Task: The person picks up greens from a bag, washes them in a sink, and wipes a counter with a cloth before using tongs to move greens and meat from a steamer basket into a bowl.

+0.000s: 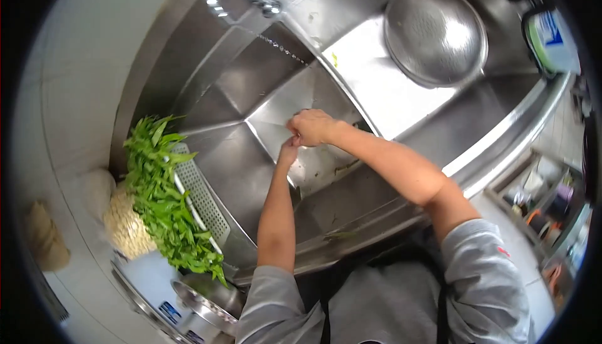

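Note:
Over the left basin of a stainless steel sink [229, 150], my two hands meet. My right hand [312, 126] is closed, fingers curled downward, just above my left hand [290, 151], which is closed with its fingertips against the right one. Whatever lies between the fingers is hidden. Below them, small dark scraps [342, 167] lie on the wet basin floor. From the chrome faucet [268, 2] at the upper left, a thin broken stream of water [276, 44] falls into this basin, away from my hands.
Leafy greens [160, 184] heap over a white perforated basket [204, 203] at the sink's left edge. A round metal strainer or bowl [436, 34] sits in the right basin. Pots [210, 297] stand at lower left; a cluttered shelf [542, 212] is at right.

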The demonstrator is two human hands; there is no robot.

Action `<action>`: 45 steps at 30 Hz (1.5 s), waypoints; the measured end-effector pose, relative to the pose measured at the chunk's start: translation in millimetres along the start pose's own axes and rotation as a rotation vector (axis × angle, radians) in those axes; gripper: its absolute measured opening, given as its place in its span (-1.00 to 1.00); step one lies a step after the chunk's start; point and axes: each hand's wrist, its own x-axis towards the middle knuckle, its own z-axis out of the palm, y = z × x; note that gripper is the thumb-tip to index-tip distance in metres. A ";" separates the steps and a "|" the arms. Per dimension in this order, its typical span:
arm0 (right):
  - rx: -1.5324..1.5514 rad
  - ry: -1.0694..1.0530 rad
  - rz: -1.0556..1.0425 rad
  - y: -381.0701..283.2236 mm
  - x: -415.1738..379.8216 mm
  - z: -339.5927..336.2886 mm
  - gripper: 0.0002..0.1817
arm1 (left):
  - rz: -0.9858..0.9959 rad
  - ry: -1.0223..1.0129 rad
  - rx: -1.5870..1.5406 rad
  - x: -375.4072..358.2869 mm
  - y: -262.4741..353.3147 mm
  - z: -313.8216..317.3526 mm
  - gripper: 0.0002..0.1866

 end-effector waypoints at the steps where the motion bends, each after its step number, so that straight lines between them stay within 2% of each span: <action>1: 0.025 0.010 0.032 1.8 -5.2 1.8 -0.76 | 0.020 0.037 -0.022 19.5 -40.8 -3.5 -0.56; 2: -0.148 0.055 0.007 5.5 -11.2 5.6 -0.76 | 0.044 0.078 -0.055 42.4 -81.3 -7.2 -0.56; 3: -0.322 0.087 -0.022 10.5 -16.9 8.8 -0.75 | -0.053 0.152 0.114 43.5 -82.9 -7.7 -0.53; 4: -0.315 0.080 0.000 16.6 -23.7 4.4 -0.75 | -0.144 0.230 0.282 44.1 -83.5 -8.2 -0.51; 5: -0.284 0.027 0.001 21.7 -31.4 -2.7 -0.72 | -0.111 0.240 0.439 48.9 -97.2 -6.0 -0.41; 6: -0.248 -0.023 -0.004 26.3 -36.7 -7.5 -0.69 | -0.117 0.228 0.441 53.2 -111.0 -1.1 -0.41; 7: -0.213 0.019 -0.015 34.6 -40.6 -7.7 -0.79 | -0.176 0.280 0.427 56.7 -114.6 5.4 -0.37; 8: -0.206 0.016 -0.005 35.3 -43.2 -8.0 -0.79 | -0.236 0.332 0.411 64.2 -132.1 10.7 -0.32; 9: -0.180 0.063 -0.059 33.2 -47.2 -7.3 -0.76 | -0.195 0.277 0.467 78.4 -156.8 12.7 -0.24; 10: -0.150 0.110 -0.113 31.3 -49.9 -7.9 -0.72 | -0.173 0.277 0.484 85.3 -164.8 21.1 -0.27; 11: -0.196 0.049 -0.078 31.0 -47.6 -9.9 -0.74 | -0.138 0.281 0.499 89.8 -167.3 35.0 -0.30; 16: -0.258 0.108 -0.083 28.3 -43.4 -15.8 -0.75 | 0.233 0.318 0.664 95.3 -194.1 101.3 -0.45; 18: -0.234 0.115 -0.074 23.4 -55.4 -17.3 -0.76 | 0.386 0.287 0.702 99.0 -210.8 104.8 -0.50; 20: -0.356 0.220 -0.151 14.6 -79.6 -12.4 -0.76 | 0.513 0.228 0.704 105.6 -225.5 97.6 -0.55; 21: -0.261 0.177 -0.133 9.3 -94.7 -16.4 -0.75 | 0.559 0.193 0.705 108.3 -228.6 90.3 -0.57; 22: -0.171 0.139 -0.120 5.8 -109.1 -19.9 -0.75 | 0.423 0.139 0.452 89.1 -149.3 81.2 -0.70; 23: -0.147 0.181 -0.128 5.0 -121.1 -16.5 -0.77 | 0.346 0.086 0.464 90.7 -136.4 74.4 -0.74; 24: -0.124 0.220 -0.133 4.8 -132.2 -14.5 -0.79 | 0.270 0.032 0.473 92.5 -128.8 69.9 -0.77; 25: -0.131 0.224 -0.140 6.3 -140.8 -16.4 -0.79 | 0.275 0.041 0.473 96.2 -127.7 69.7 -0.77; 27: 0.040 0.325 -0.065 10.2 -151.7 -24.6 -0.75 | 0.257 0.194 0.490 105.0 -133.1 76.0 -0.76; 28: 0.039 0.323 -0.073 13.5 -151.4 -30.8 -0.75 | 0.255 0.201 0.491 108.4 -132.1 78.8 -0.76; 30: 0.257 0.419 -0.051 22.4 -147.5 -46.1 -0.72 | 0.029 0.262 0.455 119.9 -130.6 85.4 -0.75; 32: 0.251 0.446 -0.017 21.5 -145.7 -57.0 -0.71 | 0.081 0.303 0.538 117.0 -114.3 87.9 -0.73; 34: 0.296 0.465 0.073 20.2 -147.6 -63.5 -0.73 | -0.027 0.346 0.396 117.0 -107.1 92.8 -0.73; 36: 0.276 0.489 0.074 18.2 -152.9 -66.8 -0.74 | -0.036 0.400 0.376 116.0 -104.4 100.4 -0.75; 38: 0.258 0.519 0.066 19.9 -153.9 -67.8 -0.76 | 0.027 0.540 0.386 116.7 -107.7 107.1 -0.79; 40: 0.175 0.674 0.060 23.4 -153.2 -69.7 -0.79 | 0.014 0.548 0.417 120.3 -106.6 107.8 -0.85; 41: 0.165 0.726 0.091 24.0 -152.4 -72.0 -0.81 | -0.057 0.517 0.392 120.8 -103.6 107.2 -0.87; 43: 0.174 0.755 0.132 24.1 -152.9 -77.4 -0.82 | -0.117 0.490 0.368 122.6 -101.2 103.0 -0.89; 45: 0.186 0.793 0.188 24.5 -153.6 -80.2 -0.83 | 0.159 0.431 0.236 125.8 -120.1 99.2 -0.90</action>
